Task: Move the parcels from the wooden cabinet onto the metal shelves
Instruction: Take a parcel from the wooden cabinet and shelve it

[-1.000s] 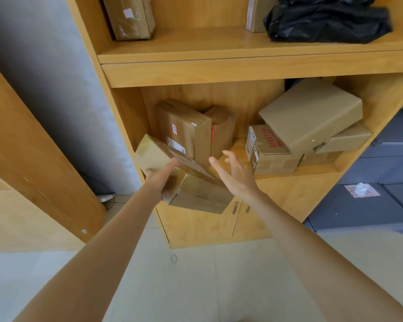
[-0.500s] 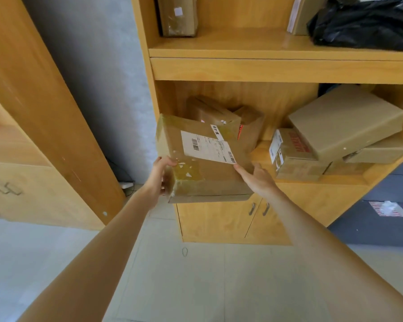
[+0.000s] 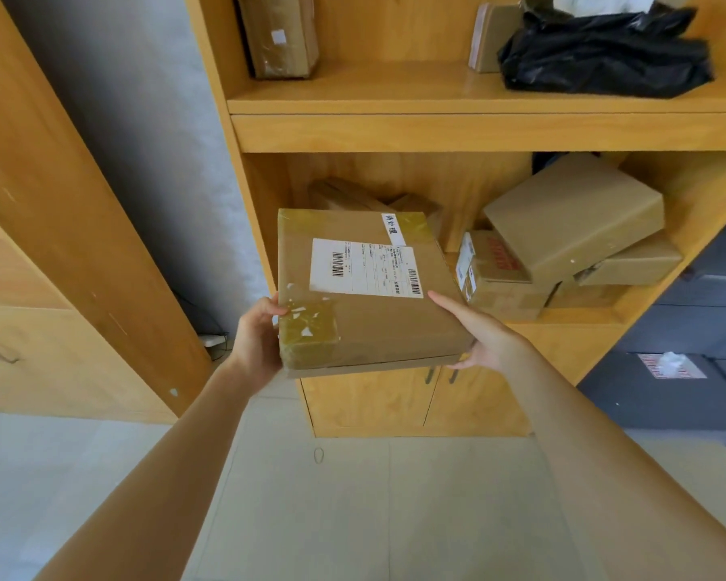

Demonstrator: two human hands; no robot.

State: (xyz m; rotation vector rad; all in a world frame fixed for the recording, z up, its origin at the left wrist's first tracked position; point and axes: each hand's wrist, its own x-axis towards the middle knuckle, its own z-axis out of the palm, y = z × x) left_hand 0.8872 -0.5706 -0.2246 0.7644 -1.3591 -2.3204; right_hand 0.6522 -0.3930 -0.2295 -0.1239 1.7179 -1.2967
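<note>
Parcel (image 3: 369,287) held in front of the wooden cabinet (image 3: 478,132), level with its lower open shelf, flat face turned up toward the camera. White shipping label (image 3: 367,268) on that face carries two barcodes and fine print too small to read; a narrow white strip (image 3: 392,228) near the far edge bears handwritten characters, not legible. Yellowish tape (image 3: 309,333) covers the near left corner.

Left hand (image 3: 256,341) grips the parcel's left edge, thumb on top, fingers curled under. Right hand (image 3: 485,337) grips the right edge, thumb lying along the top face, fingers beneath. Both grips clamped on the parcel.

Behind it on the lower shelf: upright brown boxes (image 3: 353,195), mostly hidden by the parcel. To the right, a box with red lettering (image 3: 499,270) (unreadable) and a white side label, a large plain box (image 3: 575,211) tilted on top of it, and a flatter box (image 3: 633,262) under that. Upper shelf: taped brown parcel (image 3: 279,33) standing on end, a slim box (image 3: 489,37), a black plastic bag (image 3: 604,56). A rubber band (image 3: 318,454) lies on the tiled floor (image 3: 353,517). Second wooden unit (image 3: 59,245) at left.

Versus 0.5 s ago: parcel sits flatter and squarer to the camera, label fully exposed; the right thumb now lies on top rather than at the lower corner
</note>
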